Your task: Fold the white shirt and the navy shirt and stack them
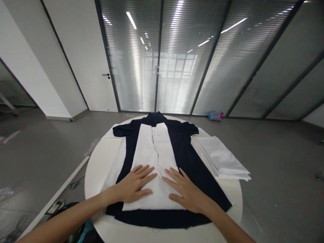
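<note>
1. Room: an office space with a grey floor, a glass partition wall [202, 57] fitted with blinds, and a white door [86, 57] at the left. A small turquoise and pink container [216, 116] lies on the floor by the glass.

2. Surface: a round white table [101, 162]. A dark navy shirt [187, 152] lies spread flat across its middle, with the collar at the far edge and the hem at the near edge.

3. On top of the navy shirt, centred, lie white folded panels [149, 148] that meet along a seam running from the collar toward the near edge. I cannot tell whether they are one garment or two pieces.

4. Left hand [134, 185]: open, fingers spread, palm flat on the near left part of the white cloth. It grips nothing.

5. Right hand [186, 190]: open, fingers spread, palm flat on the near right part of the white cloth, beside the seam. It grips nothing.

6. Right edge of the table: a stack of folded white cloth [222, 158], squared up and just beside the navy shirt's sleeve. More white fabric [115, 162] shows from under the navy shirt on the left side.

7. Progress, as a judgement: the white piece looks folded in from both sides and pressed smooth. The lengthwise fold looks done, but a crosswise fold does not. The navy shirt is unfolded, with its sleeves out. The stack at the right suggests finished items.
</note>
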### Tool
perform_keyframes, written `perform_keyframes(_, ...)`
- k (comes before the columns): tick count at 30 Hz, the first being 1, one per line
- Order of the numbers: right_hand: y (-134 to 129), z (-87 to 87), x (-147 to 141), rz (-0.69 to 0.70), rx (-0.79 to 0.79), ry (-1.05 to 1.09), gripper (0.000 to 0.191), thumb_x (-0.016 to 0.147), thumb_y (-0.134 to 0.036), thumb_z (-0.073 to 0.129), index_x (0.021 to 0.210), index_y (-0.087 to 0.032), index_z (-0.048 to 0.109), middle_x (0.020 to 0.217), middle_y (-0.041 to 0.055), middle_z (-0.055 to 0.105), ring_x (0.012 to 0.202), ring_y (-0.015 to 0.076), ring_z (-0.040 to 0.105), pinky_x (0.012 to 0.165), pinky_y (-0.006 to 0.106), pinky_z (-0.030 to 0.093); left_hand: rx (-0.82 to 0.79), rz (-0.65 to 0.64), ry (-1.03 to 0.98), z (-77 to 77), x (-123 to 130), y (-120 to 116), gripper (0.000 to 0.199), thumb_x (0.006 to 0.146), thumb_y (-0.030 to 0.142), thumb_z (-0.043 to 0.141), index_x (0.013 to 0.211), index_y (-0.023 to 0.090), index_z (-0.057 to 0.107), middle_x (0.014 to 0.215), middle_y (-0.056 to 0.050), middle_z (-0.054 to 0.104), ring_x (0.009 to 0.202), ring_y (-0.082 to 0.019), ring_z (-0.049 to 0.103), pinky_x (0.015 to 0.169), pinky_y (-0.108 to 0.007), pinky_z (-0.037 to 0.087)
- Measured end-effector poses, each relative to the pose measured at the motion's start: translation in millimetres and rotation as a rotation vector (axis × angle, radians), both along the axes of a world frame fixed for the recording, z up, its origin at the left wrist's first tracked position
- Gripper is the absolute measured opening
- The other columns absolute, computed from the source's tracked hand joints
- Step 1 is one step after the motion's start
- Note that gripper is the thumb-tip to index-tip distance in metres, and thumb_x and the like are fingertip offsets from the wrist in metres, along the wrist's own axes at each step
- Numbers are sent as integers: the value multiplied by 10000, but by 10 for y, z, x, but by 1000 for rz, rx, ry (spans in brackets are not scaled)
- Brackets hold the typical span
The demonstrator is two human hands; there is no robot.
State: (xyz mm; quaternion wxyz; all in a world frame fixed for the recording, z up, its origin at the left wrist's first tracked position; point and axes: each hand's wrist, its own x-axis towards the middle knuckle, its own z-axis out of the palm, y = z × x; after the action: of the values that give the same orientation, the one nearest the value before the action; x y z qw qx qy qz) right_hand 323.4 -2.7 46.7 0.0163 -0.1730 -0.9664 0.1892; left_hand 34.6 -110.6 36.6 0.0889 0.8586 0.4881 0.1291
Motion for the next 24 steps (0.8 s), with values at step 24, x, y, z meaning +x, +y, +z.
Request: perform_keyframes(24,83,-170,-122,-131,-86,295,263,969,-299,592,1215,-246,667,1386,87,610,1348,239,498,1181,539,313,-191,522,294,207,-1017,3153,544,702,259,689,1244,228,646,1321,-110,611,1213,-359,577,1050,-580,404)
